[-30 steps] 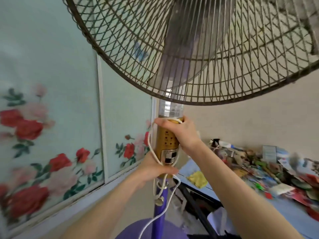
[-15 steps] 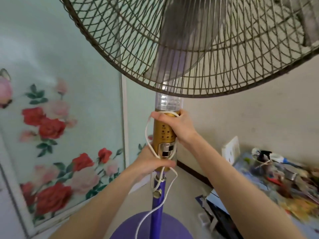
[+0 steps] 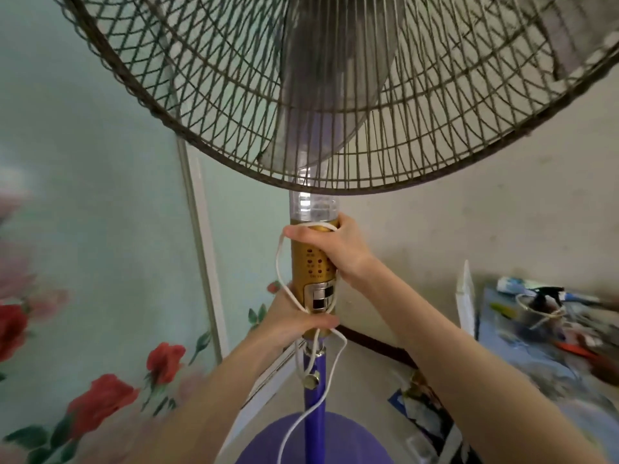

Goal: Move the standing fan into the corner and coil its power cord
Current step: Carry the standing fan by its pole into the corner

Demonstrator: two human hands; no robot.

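Rose panel (image 3: 100, 400) at far left. Left hand (image 3: 294, 321) wrapped round lower end of gold column (image 3: 310, 262) of fan (image 3: 335, 95), thumb pinning cord (image 3: 279, 262) against it. Cord looped out left of column, up to right hand (image 3: 341, 249); slack hung past purple pole (image 3: 313, 403) toward base (image 3: 268, 447). Right hand clasped column top, just under grille, cord along its thumb. Fan upright, between panel and cluttered table (image 3: 522, 346) at right.

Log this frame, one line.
fan: upright | left hand: grips column low, with cord | right hand: grips column top | cord: loose, not coiled
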